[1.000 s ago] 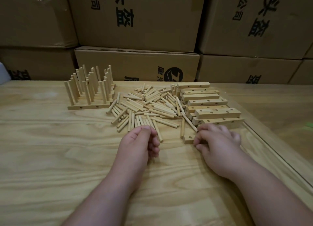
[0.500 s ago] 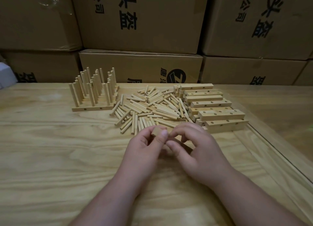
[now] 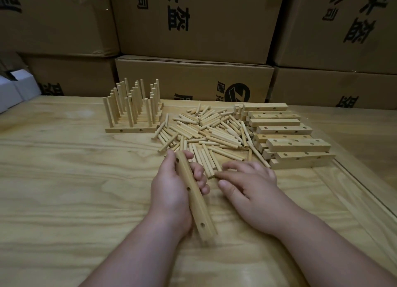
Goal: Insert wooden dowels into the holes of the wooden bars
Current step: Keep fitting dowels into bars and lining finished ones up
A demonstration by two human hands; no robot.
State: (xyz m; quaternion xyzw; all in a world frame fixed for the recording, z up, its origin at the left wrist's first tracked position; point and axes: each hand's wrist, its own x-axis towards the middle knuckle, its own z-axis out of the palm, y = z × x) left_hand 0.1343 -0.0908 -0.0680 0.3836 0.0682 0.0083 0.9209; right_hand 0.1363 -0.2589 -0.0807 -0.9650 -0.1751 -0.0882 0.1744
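- The left hand (image 3: 169,190) wraps its grip around 1 wooden bar (image 3: 194,195), which points away from the person and shows 3 holes on top.
- The right hand (image 3: 247,187) lies flat on the surface (image 3: 64,179), fingers spread, its fingertips (image 3: 219,175) touching the nearest loose dowels (image 3: 206,132).
- The stacked bars (image 3: 287,136) lie right of the pile, and the finished bars with upright dowels (image 3: 133,110) stand left of it.
- I cannot count the dowels.

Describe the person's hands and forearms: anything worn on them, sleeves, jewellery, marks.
Both forearms are bare as far as the frame shows; no sleeve reaches into view. The left hand and the right hand wear no gloves, and no rings, watch or bracelet show. Fingernails look short and unpainted. No tattoos or bandages are visible.
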